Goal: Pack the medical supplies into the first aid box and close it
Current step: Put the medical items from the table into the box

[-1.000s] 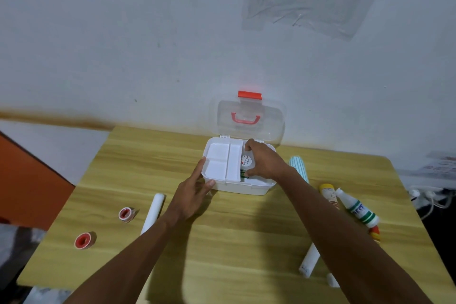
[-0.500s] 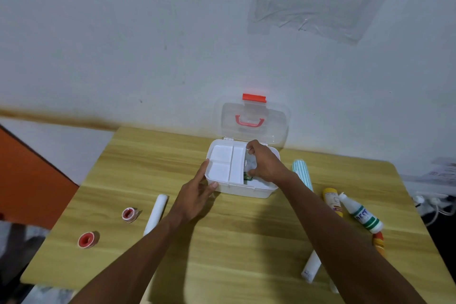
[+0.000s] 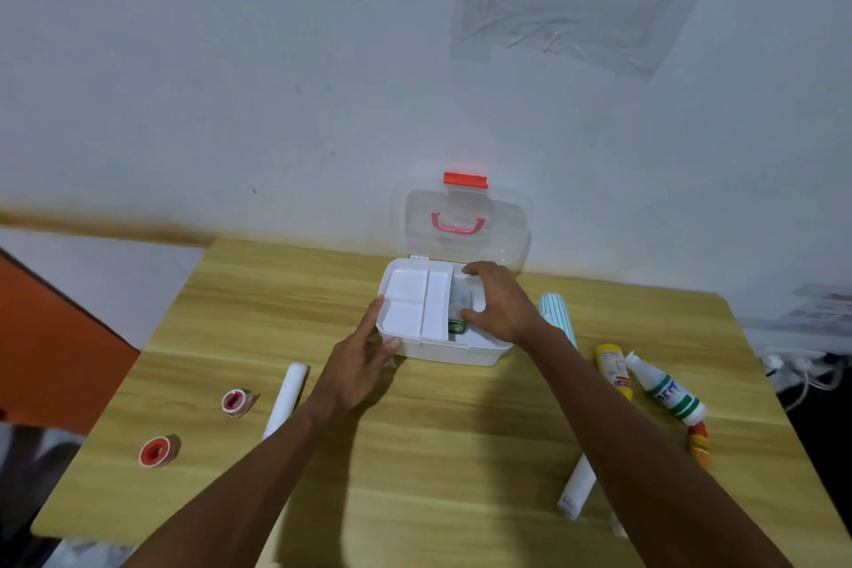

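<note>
Steadying the open first aid box [image 3: 445, 348] with spread left hand [image 3: 357, 371], a person's right hand [image 3: 500, 307], fingers now loosely curled and empty-looking, has pressed a pouch inside; bottles, rolls beside the box remain unpacked.

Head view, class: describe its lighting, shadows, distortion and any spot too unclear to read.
Head view: dim, even light; soft shadows fall on the table under both forearms; wide-angle lens bows the wall base and table edges; the clear lid looks hazy; contents under the right hand inside the first aid box are too murky to identify.
</note>
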